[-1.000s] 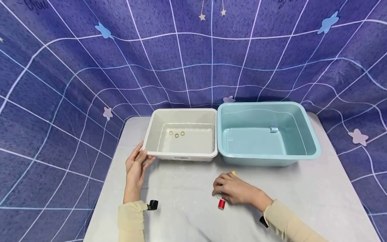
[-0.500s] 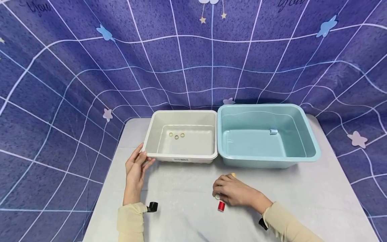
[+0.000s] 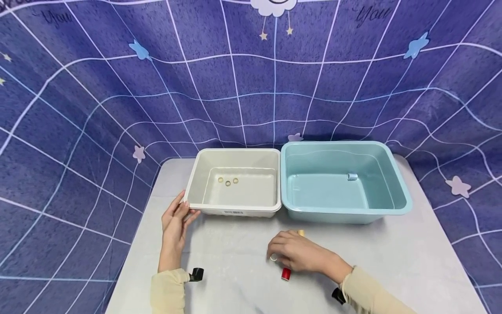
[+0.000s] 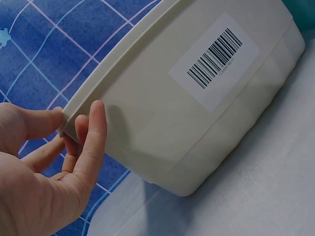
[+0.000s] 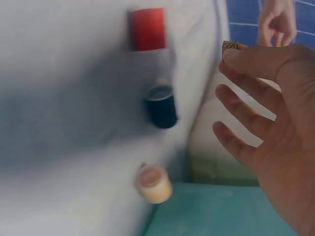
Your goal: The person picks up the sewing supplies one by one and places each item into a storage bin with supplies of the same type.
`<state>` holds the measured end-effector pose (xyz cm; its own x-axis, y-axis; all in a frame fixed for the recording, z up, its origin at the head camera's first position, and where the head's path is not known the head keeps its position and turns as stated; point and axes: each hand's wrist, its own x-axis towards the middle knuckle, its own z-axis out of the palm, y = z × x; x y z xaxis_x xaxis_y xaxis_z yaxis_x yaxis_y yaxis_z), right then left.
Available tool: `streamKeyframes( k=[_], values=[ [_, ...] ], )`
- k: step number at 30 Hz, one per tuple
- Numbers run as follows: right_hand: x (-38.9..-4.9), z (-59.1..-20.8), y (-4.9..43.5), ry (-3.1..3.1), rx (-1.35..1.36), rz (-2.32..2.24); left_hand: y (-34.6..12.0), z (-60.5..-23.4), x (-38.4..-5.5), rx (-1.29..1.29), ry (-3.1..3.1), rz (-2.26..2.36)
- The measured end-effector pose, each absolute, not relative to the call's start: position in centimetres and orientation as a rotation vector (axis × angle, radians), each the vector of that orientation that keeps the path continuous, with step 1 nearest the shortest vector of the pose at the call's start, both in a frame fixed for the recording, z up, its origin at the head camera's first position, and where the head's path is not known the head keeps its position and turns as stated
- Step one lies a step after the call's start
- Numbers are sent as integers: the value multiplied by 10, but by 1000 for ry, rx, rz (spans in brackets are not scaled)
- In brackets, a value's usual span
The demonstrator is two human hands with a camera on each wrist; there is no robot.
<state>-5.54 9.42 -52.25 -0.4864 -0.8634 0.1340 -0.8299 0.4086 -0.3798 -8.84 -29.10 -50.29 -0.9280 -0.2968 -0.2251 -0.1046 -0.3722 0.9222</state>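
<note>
A star-patterned purple curtain [image 3: 255, 109] backs the pale counter [image 3: 231, 253]. The left hand [image 3: 175, 222] clamps its grip on the white tub [image 3: 235, 207]; the right hand [image 3: 296, 251] pinches a ring [image 5: 229, 45].

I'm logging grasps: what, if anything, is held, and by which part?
The right grip pinches a ring by its band; the left grip holds the white bin by its rim, near a corner.

The left hand [image 4: 49, 184] holds the rim [image 4: 106, 72] of a pale bin [image 4: 147, 128] at its corner; whether the nearest raised fingertip also touches the wall is hard to tell. A white barcode label [image 4: 214, 63] sits aslant on that wall. A pale table [image 4: 266, 172] shows below, blue gridded cloth [image 4: 49, 44] behind.
</note>
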Motion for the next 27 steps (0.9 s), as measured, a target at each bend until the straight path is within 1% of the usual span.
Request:
streamKeyframes(
  k=[16,27],
  values=[
    [-63,-472,85,2472,-1644,-830,-294,-503,-85,559,-1716,-2436],
    [-80,-442,79,2430,-1645,-850,-292,-503,-86,559,-1696,-2433]
  ],
)
